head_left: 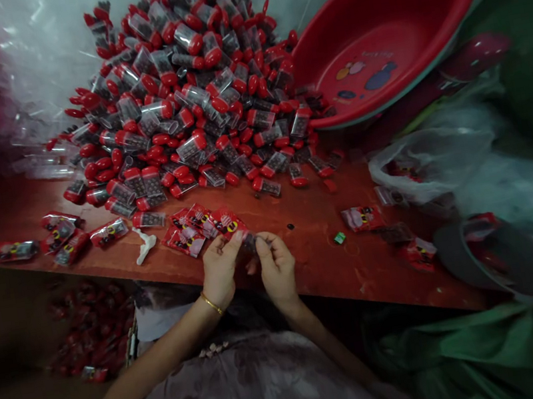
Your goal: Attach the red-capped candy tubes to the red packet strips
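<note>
Both hands meet over the near edge of the red table (317, 265). My left hand (220, 269), with a gold bangle at the wrist, and my right hand (275, 265) pinch a small clear tube (251, 240) between their fingertips. Just beyond the fingers lies a fan of red packets (200, 227). A large heap of clear tubes with red caps (188, 90) covers the table behind them.
A red plastic basin (386, 32) leans at the back right. More red packets (62, 235) and a white plastic piece (145, 245) lie at the left. Plastic bags (429, 157) and a grey bowl (498, 257) sit at the right, a small green bit (339, 238) nearby.
</note>
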A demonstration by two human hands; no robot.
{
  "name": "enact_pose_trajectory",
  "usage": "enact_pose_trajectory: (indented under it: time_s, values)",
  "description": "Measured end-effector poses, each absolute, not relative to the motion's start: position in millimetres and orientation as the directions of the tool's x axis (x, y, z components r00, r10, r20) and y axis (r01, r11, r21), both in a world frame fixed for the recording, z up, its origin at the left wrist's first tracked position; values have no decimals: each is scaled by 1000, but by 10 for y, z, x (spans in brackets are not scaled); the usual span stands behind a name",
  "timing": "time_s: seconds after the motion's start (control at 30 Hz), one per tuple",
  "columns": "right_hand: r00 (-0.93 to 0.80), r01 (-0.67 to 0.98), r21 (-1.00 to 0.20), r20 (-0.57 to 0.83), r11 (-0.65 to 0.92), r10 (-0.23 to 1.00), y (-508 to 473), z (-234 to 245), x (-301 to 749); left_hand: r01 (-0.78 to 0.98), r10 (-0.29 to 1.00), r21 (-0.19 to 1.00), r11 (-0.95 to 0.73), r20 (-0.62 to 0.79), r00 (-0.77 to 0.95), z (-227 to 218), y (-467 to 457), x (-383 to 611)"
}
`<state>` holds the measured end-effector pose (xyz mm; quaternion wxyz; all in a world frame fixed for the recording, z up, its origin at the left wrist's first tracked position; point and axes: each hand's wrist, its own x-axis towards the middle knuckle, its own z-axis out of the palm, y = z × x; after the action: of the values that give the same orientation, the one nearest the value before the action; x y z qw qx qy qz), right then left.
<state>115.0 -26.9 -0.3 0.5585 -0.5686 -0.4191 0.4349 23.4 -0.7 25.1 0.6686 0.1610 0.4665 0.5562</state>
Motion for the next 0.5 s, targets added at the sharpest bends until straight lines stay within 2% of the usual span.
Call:
enact_pose_trajectory:
  time_s: [0.1,0.3,0.37,0.5]
  values:
    - [162,59,-996,-54,-64,985,-236,43,1144,-572,899,731,372,-438,25,214,-6,178]
    - [210,-114,-993,-66,-43,976,-209,55,993,-579,921,731,361,-378,96,285,-31,100]
    - [200,-48,-999,-30,-21,979,-236,51,968,-578,924,738,348,-375,77,322,7,69]
    - [169,193,-980,77,44,983,-286,50,957,-532,906,759,375,-423,36,341,104,18]
